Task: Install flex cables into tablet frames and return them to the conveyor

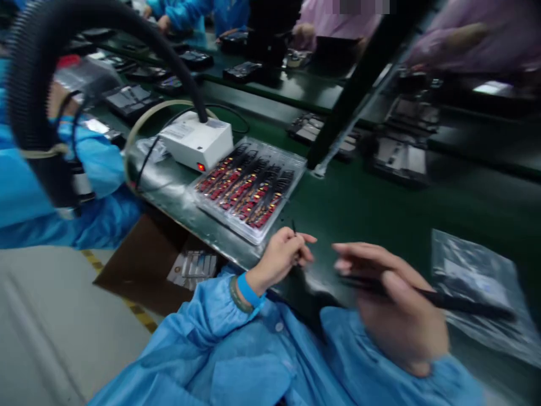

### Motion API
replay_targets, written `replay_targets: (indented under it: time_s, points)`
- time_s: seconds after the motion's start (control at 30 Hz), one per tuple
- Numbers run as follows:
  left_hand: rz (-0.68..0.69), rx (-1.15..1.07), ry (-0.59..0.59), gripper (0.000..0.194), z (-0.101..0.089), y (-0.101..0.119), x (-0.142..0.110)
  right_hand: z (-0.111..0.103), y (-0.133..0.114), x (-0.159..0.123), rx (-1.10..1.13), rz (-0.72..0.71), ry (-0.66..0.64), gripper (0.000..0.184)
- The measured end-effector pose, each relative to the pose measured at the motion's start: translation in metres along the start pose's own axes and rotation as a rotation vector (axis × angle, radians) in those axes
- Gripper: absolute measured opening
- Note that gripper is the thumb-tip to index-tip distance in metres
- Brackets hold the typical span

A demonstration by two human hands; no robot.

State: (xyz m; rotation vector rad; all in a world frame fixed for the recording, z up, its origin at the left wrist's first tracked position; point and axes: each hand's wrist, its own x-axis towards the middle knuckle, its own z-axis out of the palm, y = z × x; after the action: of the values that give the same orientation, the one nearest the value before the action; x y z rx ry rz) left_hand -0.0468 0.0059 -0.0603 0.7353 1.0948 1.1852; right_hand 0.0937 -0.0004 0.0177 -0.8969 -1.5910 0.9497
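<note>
My left hand (279, 256), with a blue band at its wrist, is closed in a pinch in front of the parts tray. A small, thin dark piece (295, 228) sticks up from between its fingertips; its kind is too small to make out. My right hand (399, 307) is to the right, blurred, wrapped around a long black pen-like tool (469, 304). The tool's rear end reaches over a clear plastic bag (473, 276). Near my left hand lies a clear plastic tray (253, 234), filled with rows of small red, yellow and black wired parts (243, 189).
A white box (198, 138) with a red lit switch stands behind the tray, a thick black hose (105, 14) arching from it. A dark pole (359, 90) slants over the green bench (359, 206). Below is an open cardboard box (135, 265). Co-workers' sleeves (84, 197) surround the bench.
</note>
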Motion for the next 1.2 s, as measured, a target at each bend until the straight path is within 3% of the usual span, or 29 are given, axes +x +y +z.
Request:
replay_targets:
  time_s: [0.07,0.17,0.23,0.3,0.4,0.5,0.63,0.77,1.03,1.2]
  points:
    - [-0.008,-0.223,0.013,0.024,0.001,0.003,-0.001,-0.049,0.026,-0.016,0.172,0.083,0.289,0.032]
    - [-0.077,-0.365,-0.021,0.019,0.004,0.007,0.000,-0.117,0.061,-0.052,0.164,0.199,0.762,0.043]
    - [-0.142,-0.398,-0.019,0.016,0.008,0.008,0.002,-0.151,0.075,-0.080,0.096,0.271,0.995,0.051]
    - [-0.170,-0.415,0.017,0.011,0.014,0.008,0.005,-0.172,0.081,-0.103,0.044,0.323,1.116,0.051]
    - [-0.153,-0.416,0.068,0.004,0.022,0.008,0.009,-0.184,0.087,-0.123,0.000,0.349,1.123,0.041]
    - [-0.174,-0.483,0.090,0.016,0.028,0.012,0.011,-0.187,0.097,-0.127,-0.032,0.351,1.082,0.043]
    - [-0.308,-0.669,0.092,0.037,0.029,0.019,0.010,-0.197,0.114,-0.120,-0.127,0.359,1.040,0.037]
    - [-0.337,-0.808,0.106,0.044,0.029,0.020,0.011,-0.209,0.125,-0.112,-0.181,0.365,1.000,0.036]
    - [-0.352,-0.752,-0.146,0.031,0.043,0.008,0.009,-0.213,0.129,-0.109,-0.271,0.357,0.916,0.030]
    - [-0.372,-0.680,-0.197,0.033,0.047,0.003,0.006,-0.212,0.128,-0.106,-0.321,0.324,0.862,0.025]
